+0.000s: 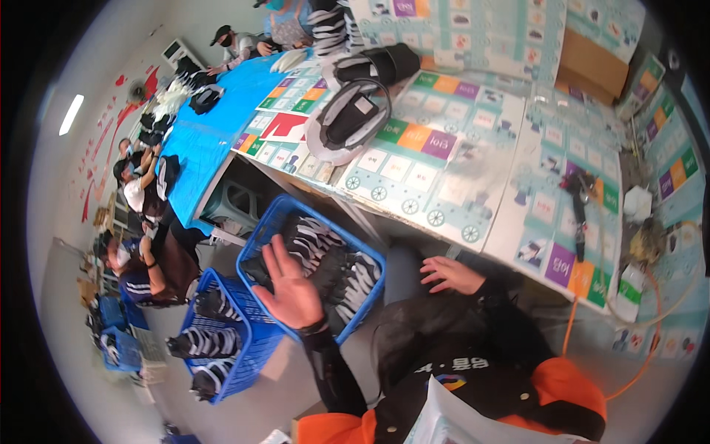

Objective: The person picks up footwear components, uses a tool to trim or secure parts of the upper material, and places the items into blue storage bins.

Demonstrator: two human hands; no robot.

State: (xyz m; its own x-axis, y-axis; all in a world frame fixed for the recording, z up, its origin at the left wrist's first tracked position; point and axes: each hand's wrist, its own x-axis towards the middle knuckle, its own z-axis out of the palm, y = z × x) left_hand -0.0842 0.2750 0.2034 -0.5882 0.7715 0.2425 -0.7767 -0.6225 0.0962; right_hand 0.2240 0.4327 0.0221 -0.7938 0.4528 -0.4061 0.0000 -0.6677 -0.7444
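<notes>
1. Left hand raised above the near blue basket, fingers spread wide, palm facing up toward the camera, holding nothing.
2. Near blue basket on the floor at the person's left, just under the table edge, filled with black-and-white striped shoe uppers; probably set there for an easy reach from the seat.
3. Right hand resting on the person's dark-clothed lap, fingers loosely apart and slightly curled, gripping nothing; close to the table's front edge.
4. Second blue basket farther left on the floor, touching or just beside the first, also carrying striped pieces; more blue baskets further back near seated co-workers.
5. Table covered in pale printed sheets with coloured squares and little train pictures, seemingly laid as a protective work surface.
6. On the far part of the table, a grey-and-black shoe upper lying open side up, with a black rolled piece just behind it, both well apart from either hand.
7. At the right of the table, a small dark hand tool lying on the sheets, with an orange cord looping down off the edge near it; whether cord and tool are joined cannot be told.
8. Blue-covered table stretching away at the left, with other people working along it.
</notes>
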